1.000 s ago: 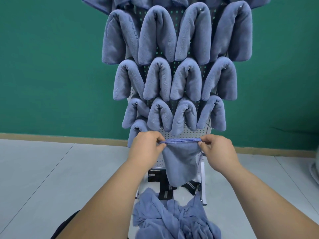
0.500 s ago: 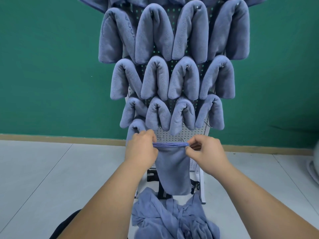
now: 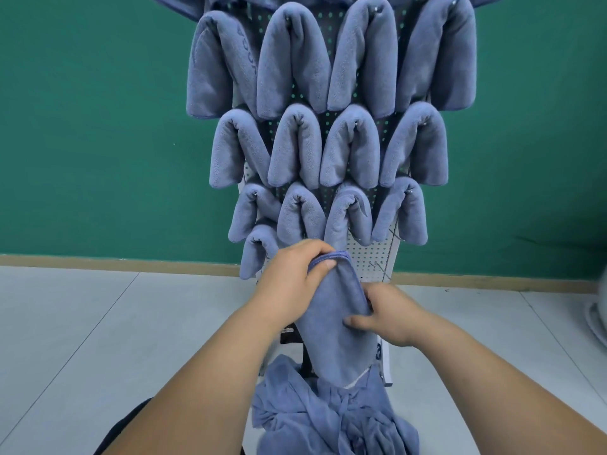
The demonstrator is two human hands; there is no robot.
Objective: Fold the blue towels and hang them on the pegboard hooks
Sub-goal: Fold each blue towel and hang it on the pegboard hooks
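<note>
Slid right hand (image 3: 391, 318) down off top hem to pinch folded blue towel (image 3: 338, 343) mid-edge, with left hand (image 3: 289, 280) gripping the hem, just near of bare lower pegboard (image 3: 371, 257), above loose pile (image 3: 328, 418); soft, light, limp, so best taken at hem and fold.

Single head-worn wide-angle view, forward and slightly down, near and square to the pegboard (image 3: 371, 256)

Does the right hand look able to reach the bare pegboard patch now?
Probably yes: the bare patch lies just above the right hand with nothing between, though that hand holds the towel.
</note>
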